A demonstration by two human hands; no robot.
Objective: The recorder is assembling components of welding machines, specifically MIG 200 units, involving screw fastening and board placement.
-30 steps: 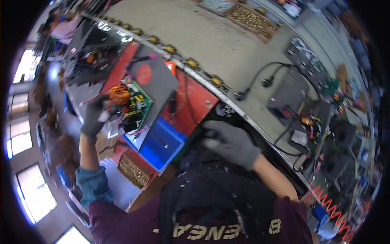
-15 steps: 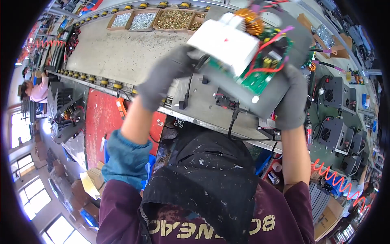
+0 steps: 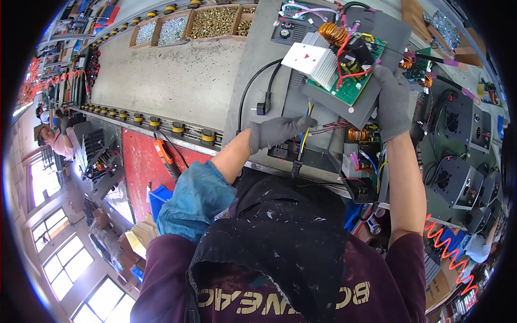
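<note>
Workshop bench, grey worktop (image 3: pixel 177 70) running along a roller rail with yellow wheels (image 3: pixel 177 128); trays of screws (image 3: pixel 215 20) at the far edge; red panel (image 3: pixel 142 161) below the rail. Right hand (image 3: pixel 393 102), grey glove, clamped on the right edge of a grey metal chassis (image 3: pixel 371 64) tilted up off the bench; chassis carries a green circuit board (image 3: pixel 358 83) with finned heat sink (image 3: pixel 315 56), copper coil (image 3: pixel 333 33) and red and pink wires. Left hand (image 3: pixel 277 132), grey glove, fingers curled together around a bundle of wires (image 3: pixel 307 121) hanging under the chassis; a second open unit (image 3: pixel 361 161) lies just below; black fan housings (image 3: pixel 458 177) to the right; black plug (image 3: pixel 262 107) on the worktop near the left hand.
</note>
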